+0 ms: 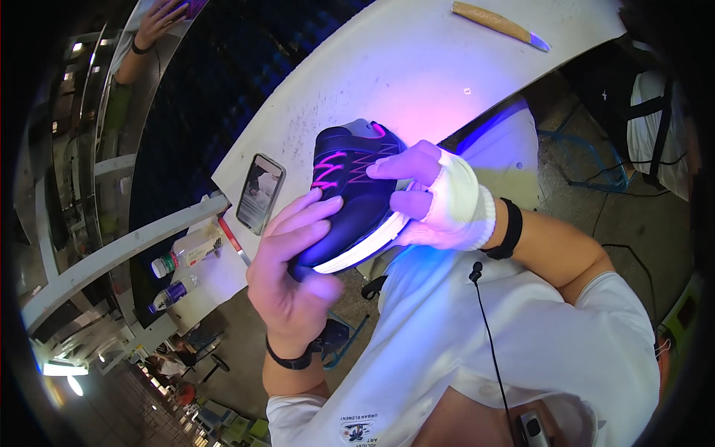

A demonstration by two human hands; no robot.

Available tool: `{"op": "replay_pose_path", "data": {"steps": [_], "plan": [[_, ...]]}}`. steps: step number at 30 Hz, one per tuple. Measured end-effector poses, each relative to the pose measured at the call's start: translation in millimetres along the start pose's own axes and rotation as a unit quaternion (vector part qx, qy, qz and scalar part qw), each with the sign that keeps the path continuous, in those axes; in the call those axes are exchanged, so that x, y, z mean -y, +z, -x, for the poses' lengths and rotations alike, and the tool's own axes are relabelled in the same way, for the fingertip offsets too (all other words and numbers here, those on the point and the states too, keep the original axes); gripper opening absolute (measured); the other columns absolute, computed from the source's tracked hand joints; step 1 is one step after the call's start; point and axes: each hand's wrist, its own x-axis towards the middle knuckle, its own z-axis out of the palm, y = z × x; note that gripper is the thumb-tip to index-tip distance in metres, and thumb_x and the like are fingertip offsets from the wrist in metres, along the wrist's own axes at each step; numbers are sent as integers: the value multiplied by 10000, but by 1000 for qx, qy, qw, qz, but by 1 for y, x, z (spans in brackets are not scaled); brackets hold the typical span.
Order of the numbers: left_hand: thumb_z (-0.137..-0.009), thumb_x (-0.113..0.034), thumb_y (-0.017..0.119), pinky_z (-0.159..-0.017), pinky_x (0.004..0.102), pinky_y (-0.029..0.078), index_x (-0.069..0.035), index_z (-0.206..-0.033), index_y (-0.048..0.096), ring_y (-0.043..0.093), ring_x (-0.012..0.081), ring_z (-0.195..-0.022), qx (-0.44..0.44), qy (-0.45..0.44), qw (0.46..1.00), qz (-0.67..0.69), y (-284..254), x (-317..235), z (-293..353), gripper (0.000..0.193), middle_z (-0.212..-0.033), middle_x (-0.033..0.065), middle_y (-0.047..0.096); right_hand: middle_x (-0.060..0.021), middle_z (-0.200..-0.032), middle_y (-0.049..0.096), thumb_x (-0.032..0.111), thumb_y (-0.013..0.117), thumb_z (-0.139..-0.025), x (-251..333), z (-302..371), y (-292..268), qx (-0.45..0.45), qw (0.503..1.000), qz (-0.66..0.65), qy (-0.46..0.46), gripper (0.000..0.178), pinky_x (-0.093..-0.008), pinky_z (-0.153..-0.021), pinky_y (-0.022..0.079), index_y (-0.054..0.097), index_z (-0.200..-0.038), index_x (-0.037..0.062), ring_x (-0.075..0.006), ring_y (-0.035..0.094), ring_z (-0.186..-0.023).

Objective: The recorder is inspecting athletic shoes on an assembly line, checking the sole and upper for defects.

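A black sneaker (361,197) with pink stitching and a white sole is held up between my two hands, over the near edge of the white table (298,97). My left hand (294,261) is bare and grips the toe end, fingers over the upper and thumb low by the sole. On the other side my right hand (432,201), in a white fingerless glove (465,201), wraps the sole and side, with fingertips resting on the upper. The sneaker's underside is hidden from this view.
A phone (260,192) lies left of the sneaker. A wooden-handled knife (500,26) is at the table's far right. Two plastic bottles, one green-capped (165,264) and one purple-labelled (170,295), are at the left, near a grey rail (119,261). Another person's hand (158,22) shows at upper left.
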Motion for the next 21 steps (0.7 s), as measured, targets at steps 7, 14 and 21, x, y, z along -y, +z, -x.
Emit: {"op": "replay_pose_path", "data": {"steps": [7, 14, 21], "plan": [[-543, -357, 1034, -1113, 557, 517, 10, -1082, 692, 704, 464, -1217, 46, 6, 994, -100, 0, 8, 7, 736, -1142, 239, 784, -143, -1088, 685, 418, 911, -659, -11, -5, 7, 10, 999, -4, -52, 445, -492, -742, 566, 679, -832, 81, -380, 664, -916], [-654, -112, 1006, -1133, 595, 488, -6, -1001, 673, 672, 489, -1260, -5, -34, 999, -30, -14, 32, 29, 492, -1106, 243, 790, -189, -1169, 676, 464, 918, -636, -24, -10, 21, 6, 999, 2, -37, 542, -528, -837, 573, 576, -759, 62, -417, 667, -1038], [-774, -235, 908, -1134, 528, 481, -40, -1256, 664, 669, 455, -1280, 66, -83, 994, -33, -46, 50, 35, 575, -1433, 266, 646, -272, -1345, 622, 366, 908, -707, -38, -7, 50, 70, 995, -1, -73, 572, -610, -1005, 527, 487, -967, 80, -467, 656, -1127]]}}
